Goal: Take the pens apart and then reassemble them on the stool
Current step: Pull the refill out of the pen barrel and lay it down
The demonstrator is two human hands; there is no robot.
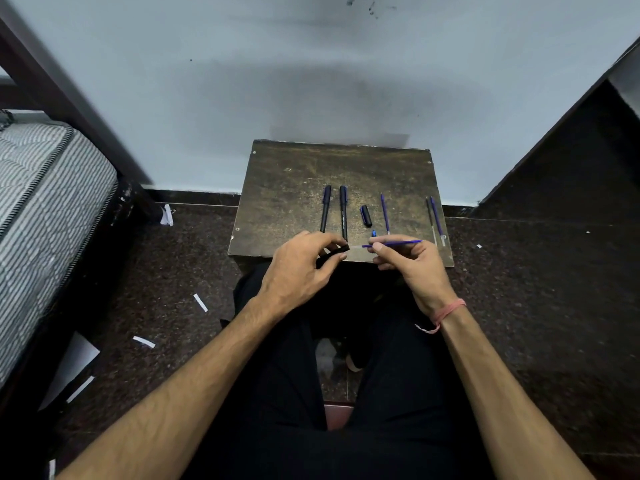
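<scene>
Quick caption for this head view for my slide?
Left hand grips a black pen barrel, right hand pinches a blue refill, over a stool with pens and parts.

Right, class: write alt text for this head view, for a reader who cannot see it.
Seated at a wooden stool, a person's left hand holds a black pen barrel while the right hand pinches a blue refill. Two capped pens, a loose cap and refills lie on top.

- Single head-worn wide-angle view, looking forward and steeply down from above the lap.
- Faces the wall (pixel 311 81) at 12 o'clock; stool (pixel 284 188) near centre, close in.
- Mattress (pixel 45 188) at 9 o'clock, dark panel (pixel 571 161) at 2 o'clock, floor (pixel 173 271) around.
</scene>
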